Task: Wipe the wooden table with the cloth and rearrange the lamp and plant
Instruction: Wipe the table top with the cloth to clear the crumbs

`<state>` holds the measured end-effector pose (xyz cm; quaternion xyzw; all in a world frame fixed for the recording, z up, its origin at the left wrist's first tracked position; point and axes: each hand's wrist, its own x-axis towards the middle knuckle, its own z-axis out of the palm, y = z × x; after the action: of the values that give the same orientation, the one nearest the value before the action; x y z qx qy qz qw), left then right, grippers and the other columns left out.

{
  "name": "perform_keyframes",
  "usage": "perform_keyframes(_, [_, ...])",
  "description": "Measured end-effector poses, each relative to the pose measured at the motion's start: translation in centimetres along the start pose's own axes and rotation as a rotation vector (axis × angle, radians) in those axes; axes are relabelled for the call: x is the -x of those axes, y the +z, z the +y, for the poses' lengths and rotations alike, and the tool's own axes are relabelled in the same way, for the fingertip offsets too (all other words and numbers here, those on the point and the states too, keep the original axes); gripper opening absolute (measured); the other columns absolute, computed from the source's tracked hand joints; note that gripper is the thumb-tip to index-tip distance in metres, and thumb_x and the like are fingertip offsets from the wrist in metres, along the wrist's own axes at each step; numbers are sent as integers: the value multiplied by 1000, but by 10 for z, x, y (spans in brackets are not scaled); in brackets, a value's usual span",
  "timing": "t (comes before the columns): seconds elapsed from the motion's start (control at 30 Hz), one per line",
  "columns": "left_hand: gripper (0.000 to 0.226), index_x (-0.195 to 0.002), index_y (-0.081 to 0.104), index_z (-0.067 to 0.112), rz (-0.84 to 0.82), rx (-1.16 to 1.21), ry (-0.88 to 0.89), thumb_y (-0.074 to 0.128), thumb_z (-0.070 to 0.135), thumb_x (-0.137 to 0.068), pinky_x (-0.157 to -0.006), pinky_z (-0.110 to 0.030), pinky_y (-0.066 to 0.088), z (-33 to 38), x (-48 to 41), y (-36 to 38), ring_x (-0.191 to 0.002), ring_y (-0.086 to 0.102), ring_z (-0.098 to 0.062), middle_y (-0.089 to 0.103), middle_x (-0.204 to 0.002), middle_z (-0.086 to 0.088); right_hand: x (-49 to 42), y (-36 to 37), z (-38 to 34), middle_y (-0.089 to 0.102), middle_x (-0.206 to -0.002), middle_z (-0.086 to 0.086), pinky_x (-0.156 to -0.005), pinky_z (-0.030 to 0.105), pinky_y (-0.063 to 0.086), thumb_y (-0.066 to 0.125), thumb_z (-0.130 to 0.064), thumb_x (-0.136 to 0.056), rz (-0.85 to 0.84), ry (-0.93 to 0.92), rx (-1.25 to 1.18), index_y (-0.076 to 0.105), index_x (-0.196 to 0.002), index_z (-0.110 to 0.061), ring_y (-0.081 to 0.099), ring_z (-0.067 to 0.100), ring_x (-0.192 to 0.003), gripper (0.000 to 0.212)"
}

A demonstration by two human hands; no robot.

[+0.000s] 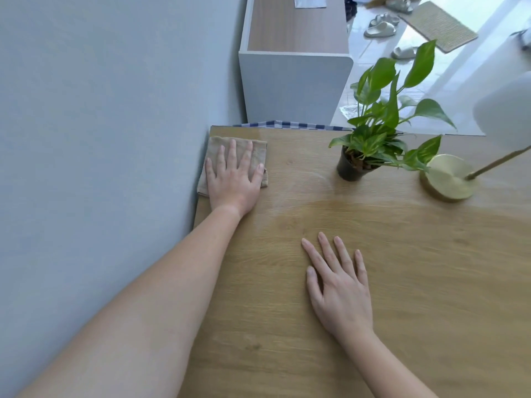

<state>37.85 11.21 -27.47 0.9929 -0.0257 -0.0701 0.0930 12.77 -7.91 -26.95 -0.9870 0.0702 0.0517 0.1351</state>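
Table: wooden top, grain running left to right, fills the near and right part of the view; its left edge meets a grey-blue wall.

Right hand: nearest, lying palm down on bare wood near the table's middle. Fingers straight and slightly spread, pointing far-left. Holds nothing.

Left hand: arm reaches along the wall to the far left corner. Palm flat on the cloth, fingers straight and spread, pressing down rather than gripping.

Cloth: beige, folded to a rough square, lying flat in the far left corner, left edge against the wall. Far edge and right edge show past the fingers.

Wood between cloth and pot shows a faint paler patch.

Plant: far right of the table, upright in the small black pot, broad green leaves spreading up and right. Well apart from the cloth.

Lamp: just right of the plant, round brass base on the table, thin brass stem slanting up-right to a white shade, cut off by the frame edge. A few leaves overlap the base in this view; contact cannot be told.

Beyond the far edge: strip of blue-and-white checked fabric, then a white cabinet with a wood-toned top. On the floor, far right: pale sandals and a woven mat.
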Motion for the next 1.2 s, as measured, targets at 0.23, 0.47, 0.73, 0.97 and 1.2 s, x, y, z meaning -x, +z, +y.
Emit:
perform_keyframes(0.23, [69,-168,-6,46,-6,17,32,7,70,-104,-132,-56,-6,16,115,15,-166,-8,-24,-8,-179,3,6,2,9,20,-175,-10,-134,45,7,31,-42,-109,108,114,-146,27,-168,-38,10,12,-164,59])
perform_keyframes(0.47, [62,-167,-8,48,1,75,6,5,67,-109,-132,-54,-8,32,241,34,-165,-12,-20,-12,-178,7,44,-2,44,16,-177,-10,-134,46,4,22,-47,-111,34,28,-63,19,-169,-42,6,16,-165,57])
perform_keyframes(0.73, [57,-165,-15,48,-20,77,-69,1,55,-111,-132,-52,-9,53,320,43,-165,-15,-20,-18,-177,9,61,-31,72,6,-178,-10,-134,47,-2,22,-53,-112,-66,4,-41,14,-166,-54,-2,18,-166,55])
perform_keyframes(0.97, [60,-166,-11,48,-19,60,-91,5,57,-109,-133,-53,-6,58,304,44,-165,-13,-20,-14,-177,8,19,-45,100,2,-179,-7,-133,52,-4,18,-55,-111,-52,115,-29,7,-167,-53,-4,22,-166,57])
perform_keyframes(1.2, [61,-168,-6,46,5,64,-56,9,57,-109,-132,-55,-3,74,194,36,-166,-7,-22,-8,-179,5,15,-35,98,0,-179,-8,-133,50,-5,21,-50,-112,-20,137,27,3,-166,-54,-5,18,-165,57])
